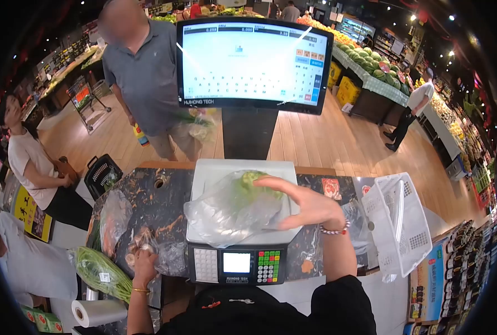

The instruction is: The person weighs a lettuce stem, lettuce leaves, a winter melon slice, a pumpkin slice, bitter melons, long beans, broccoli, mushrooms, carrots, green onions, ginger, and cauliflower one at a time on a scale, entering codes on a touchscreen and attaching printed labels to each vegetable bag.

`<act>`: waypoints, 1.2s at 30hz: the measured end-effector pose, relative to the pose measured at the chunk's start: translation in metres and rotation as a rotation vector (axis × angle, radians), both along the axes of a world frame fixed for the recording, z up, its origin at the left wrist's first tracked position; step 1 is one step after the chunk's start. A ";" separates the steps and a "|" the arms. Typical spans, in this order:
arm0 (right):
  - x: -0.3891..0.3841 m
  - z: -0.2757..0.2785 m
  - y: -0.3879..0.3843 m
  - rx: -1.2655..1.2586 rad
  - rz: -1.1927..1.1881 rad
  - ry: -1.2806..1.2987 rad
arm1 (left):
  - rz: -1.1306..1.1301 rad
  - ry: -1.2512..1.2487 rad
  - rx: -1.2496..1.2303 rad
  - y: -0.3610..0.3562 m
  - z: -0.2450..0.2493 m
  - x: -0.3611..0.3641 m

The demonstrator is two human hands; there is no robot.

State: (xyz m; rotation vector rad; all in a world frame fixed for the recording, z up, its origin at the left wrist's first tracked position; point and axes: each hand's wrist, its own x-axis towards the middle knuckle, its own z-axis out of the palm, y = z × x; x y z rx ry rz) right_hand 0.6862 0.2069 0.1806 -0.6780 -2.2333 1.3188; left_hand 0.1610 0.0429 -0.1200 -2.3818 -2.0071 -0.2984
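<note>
Resting toward the far edge of the scale platform, the bagged green vegetable is apparently placed to be borne whole. Above it, the right hand is spread; toward the counter's left edge, a produce bag is touched by the left hand, whose grip cannot be told.

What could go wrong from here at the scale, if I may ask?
The right hand is at the clear bag on the scale, so any pressure might skew the reading. The bag's loose plastic also spreads to the platform's left edge and could snag there.
</note>
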 end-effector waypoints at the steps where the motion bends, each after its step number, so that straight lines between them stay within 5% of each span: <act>1: 0.012 0.006 0.003 0.003 0.023 0.053 | 0.019 -0.006 0.004 0.001 0.004 0.006; 2: 0.020 0.007 0.006 0.044 0.011 0.297 | 0.056 -0.026 -0.019 0.000 0.006 0.011; 5: 0.031 0.023 0.032 0.159 -0.452 0.425 | -0.012 -0.161 -0.088 0.001 0.004 0.017; 8: 0.019 0.027 0.075 0.431 -0.708 0.319 | -0.075 -0.053 -0.132 0.000 0.004 0.024; 14: -0.024 0.053 0.145 1.084 -0.797 0.127 | -0.239 -0.019 -0.194 -0.005 -0.006 0.015; 20: -0.113 0.097 0.198 1.329 -0.587 -0.029 | -0.360 0.084 -0.237 0.011 -0.011 0.012; 23: -0.132 0.108 0.228 1.398 -0.711 -0.273 | -0.311 0.142 -0.171 0.011 0.012 0.023; 27: -0.106 0.108 0.176 1.417 -0.671 0.205 | -0.107 -0.137 -0.291 0.003 0.076 0.047; 29: -0.078 0.090 0.112 0.947 -0.647 0.350 | -0.080 -0.433 -0.374 0.007 0.121 0.064; 33: 0.000 0.011 0.007 0.817 -0.742 -0.184 | -0.059 -0.664 -0.308 0.048 0.177 0.133; 35: 0.036 -0.038 -0.033 0.410 -0.810 -0.547 | -0.160 -0.716 -0.191 0.077 0.174 0.158; 36: 0.047 -0.070 -0.050 0.405 -0.824 -0.717 | -0.228 -0.876 -0.213 0.094 0.178 0.176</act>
